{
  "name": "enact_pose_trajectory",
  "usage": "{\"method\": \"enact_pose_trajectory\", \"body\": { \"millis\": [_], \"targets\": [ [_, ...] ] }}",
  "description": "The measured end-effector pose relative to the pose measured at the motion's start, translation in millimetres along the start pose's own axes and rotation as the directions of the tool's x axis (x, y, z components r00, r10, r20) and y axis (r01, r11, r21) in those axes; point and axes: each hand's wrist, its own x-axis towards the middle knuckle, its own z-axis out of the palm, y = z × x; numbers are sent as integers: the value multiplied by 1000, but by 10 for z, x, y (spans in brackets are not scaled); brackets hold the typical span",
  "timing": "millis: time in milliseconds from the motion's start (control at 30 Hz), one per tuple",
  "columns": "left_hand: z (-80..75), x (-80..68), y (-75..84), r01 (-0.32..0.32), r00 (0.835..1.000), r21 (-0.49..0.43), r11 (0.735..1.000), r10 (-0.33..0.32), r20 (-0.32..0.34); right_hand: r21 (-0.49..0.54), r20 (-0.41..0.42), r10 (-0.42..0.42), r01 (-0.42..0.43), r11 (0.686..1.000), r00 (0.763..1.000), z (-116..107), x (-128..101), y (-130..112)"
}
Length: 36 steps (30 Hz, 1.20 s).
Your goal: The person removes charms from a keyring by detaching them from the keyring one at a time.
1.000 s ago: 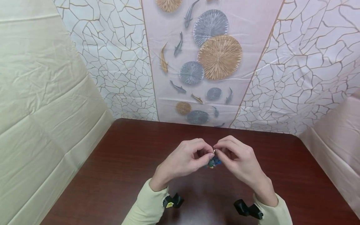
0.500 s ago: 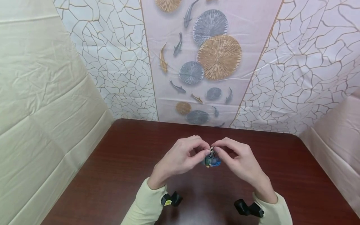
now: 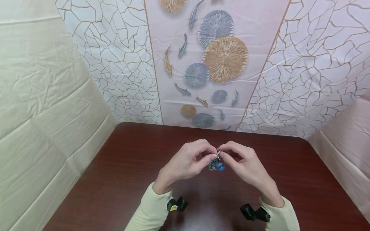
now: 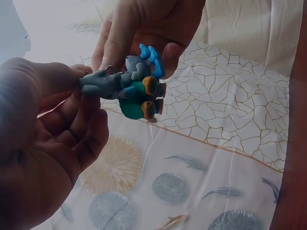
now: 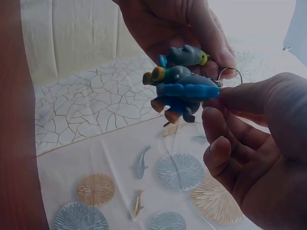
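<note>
- Dark red-brown wooden table (image 3: 121, 179) fills the lower part of the head view, and both hands meet above its middle.
- Held there is a small cluster of rubbery toy figures in blue, grey and teal with orange tips (image 3: 216, 165), hanging on a thin silver metal ring (image 5: 230, 75); the cluster is in the air, clear of the tabletop.
- The left hand (image 3: 188, 163) has thumb and forefinger pinched at the top of the cluster, the other fingers curled underneath; the left wrist view shows its fingertips gripping the grey figure's end.
- The right hand (image 3: 245, 166) pinches from the opposite side, fingertips just meeting those of the left; in the right wrist view its thumb and forefinger close on the blue figure beside the ring.
- Pale yellow-green sleeves (image 3: 150, 210) cover both forearms, each with a black wrist-mounted camera (image 3: 177, 204) on it.
- Behind the table hangs a wall covering with gold crackle lines (image 3: 121, 64), and a central panel printed with fish and round fan shapes (image 3: 214, 61).
- Creased cream sheeting (image 3: 43, 96) lines the left side.
</note>
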Motion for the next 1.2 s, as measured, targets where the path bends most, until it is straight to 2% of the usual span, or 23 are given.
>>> {"method": "enact_pose_trajectory", "body": {
  "millis": [200, 367, 433, 500, 600, 700, 800, 900, 1067, 1200],
  "targets": [
    [41, 13, 8, -33, 999, 18, 999, 33, -29, 44, -8, 34, -34, 998, 999, 6, -6, 35],
    [69, 10, 24, -19, 999, 17, 1000, 20, -35, 50, -26, 35, -34, 998, 999, -19, -16, 17],
    [69, 8, 31, -10, 999, 20, 1000, 11, -35, 35, -47, -4, 6, 999, 999, -23, -13, 9],
    [65, 4, 34, -3, 999, 27, 1000, 4, -31, -2, -83, -87, 87, 996, 993, -15, -1, 9],
    [61, -1, 40, 14, 1000, 23, 1000, -13, -22, -91, -136, -218, 207, 974, 967, 7, 17, 19],
    [65, -2, 56, 45, 999, -4, 999, -45, -1, -154, -167, -283, 259, 954, 944, 18, 27, 22],
    [76, 4, 78, 68, 997, -32, 997, -67, 25, -123, -172, -275, 256, 959, 946, 11, 21, 21],
    [81, 15, 92, 54, 998, -25, 998, -53, 32, -62, -172, -238, 230, 971, 956, -3, 7, 16],
    [74, 25, 96, 0, 1000, 22, 1000, 1, -17, 9, -162, -147, 151, 989, 976, -19, -18, -5],
    [73, 28, 93, -13, 999, 20, 1000, 14, -41, 12, -160, -138, 142, 990, 977, -18, -15, -4]
  ]
}}
